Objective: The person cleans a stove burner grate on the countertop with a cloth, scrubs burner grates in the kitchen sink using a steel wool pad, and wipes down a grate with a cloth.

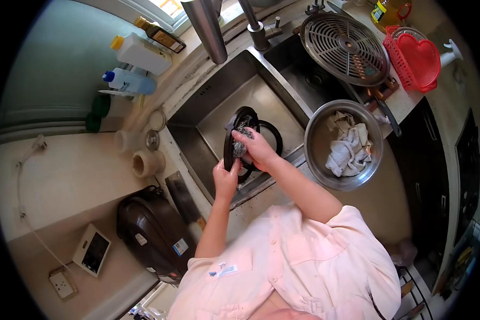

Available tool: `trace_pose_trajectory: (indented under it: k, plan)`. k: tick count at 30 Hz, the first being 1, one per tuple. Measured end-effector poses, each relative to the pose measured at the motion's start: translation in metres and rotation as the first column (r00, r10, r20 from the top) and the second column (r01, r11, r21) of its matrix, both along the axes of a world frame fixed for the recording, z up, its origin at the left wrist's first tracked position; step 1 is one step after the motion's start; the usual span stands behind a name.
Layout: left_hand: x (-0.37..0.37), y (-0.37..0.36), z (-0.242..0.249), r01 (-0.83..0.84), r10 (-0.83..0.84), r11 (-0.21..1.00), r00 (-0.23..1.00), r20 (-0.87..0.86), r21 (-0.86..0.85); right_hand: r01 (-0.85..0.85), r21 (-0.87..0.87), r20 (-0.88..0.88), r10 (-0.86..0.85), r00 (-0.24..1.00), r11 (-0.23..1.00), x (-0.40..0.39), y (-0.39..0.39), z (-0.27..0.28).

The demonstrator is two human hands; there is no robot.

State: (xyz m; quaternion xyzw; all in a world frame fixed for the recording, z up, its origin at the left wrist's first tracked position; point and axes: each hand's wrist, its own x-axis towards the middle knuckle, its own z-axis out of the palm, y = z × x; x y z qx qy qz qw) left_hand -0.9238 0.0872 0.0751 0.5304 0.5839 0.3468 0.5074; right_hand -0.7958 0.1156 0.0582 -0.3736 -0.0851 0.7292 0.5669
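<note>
1. A black ring is held on edge, tilted, over the sink; the grip of the left hand is clamped on its lower end.
2. Steel wool is pinched in the grip of the right hand, and is pressed against the inner side of the ring.
3. A second black ring is seen behind the right hand, within the sink; whether it is joined to the first cannot be told.
4. To the right of the sink, a metal bowl is placed, in which crumpled cloths are held.
5. Beyond the bowl, a round slotted rack is set partly over the second basin, and a red basket is stood beside it on the desk.
6. Behind the sink, a tap is mounted.
7. On the left, a blue-capped bottle, a white jug and a dark bottle are lined up.
8. A brown appliance is placed left of the left forearm.
</note>
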Motion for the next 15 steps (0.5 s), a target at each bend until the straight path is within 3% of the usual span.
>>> trace_pose_trajectory:
  k: [2,4,5,6,7,9,11,12,13,15]
  plan:
    - [0.003,-0.004,-0.007,-0.099,0.1,0.995,0.994,0.047,-0.023,-0.13,0.152,0.509,0.035,0.86,0.98,0.019,-0.007,0.024]
    - [0.004,0.004,-0.008,-0.146,0.147,0.989,0.986,0.083,-0.017,-0.161,0.172,0.768,-0.03,0.64,0.972,0.05,-0.025,0.058]
    - [0.004,0.006,-0.006,-0.173,0.184,0.982,0.971,0.152,-0.078,-0.085,0.172,0.807,-0.091,0.583,0.981,0.066,-0.035,0.069]
    - [0.005,0.01,-0.004,-0.2,0.227,0.97,0.949,0.22,-0.138,-0.037,0.01,0.877,0.009,0.481,0.999,0.088,-0.045,0.101]
    - [0.004,0.012,-0.002,-0.223,0.271,0.956,0.919,0.285,-0.192,0.034,0.195,0.972,-0.198,0.126,0.98,0.104,-0.052,0.082]
    - [0.0,0.017,-0.003,-0.249,0.308,0.943,0.906,0.291,-0.221,0.112,0.129,0.954,-0.093,-0.285,0.985,0.142,-0.067,0.043]
    - [-0.001,0.019,-0.005,-0.246,0.298,0.946,0.916,0.269,-0.209,0.067,-0.15,0.89,0.165,-0.425,0.986,0.165,-0.085,-0.002]
    - [0.002,0.019,-0.002,-0.244,0.292,0.948,0.923,0.25,-0.206,-0.077,-0.238,0.851,0.17,-0.496,0.968,0.158,-0.096,-0.001]
    - [0.002,0.022,-0.001,-0.224,0.272,0.953,0.929,0.253,-0.202,-0.244,-0.208,0.787,0.014,-0.617,0.947,0.15,-0.102,-0.006]
    - [-0.001,0.022,0.002,-0.182,0.23,0.962,0.941,0.25,-0.201,-0.397,-0.194,0.75,-0.125,-0.649,0.897,0.157,-0.108,-0.005]
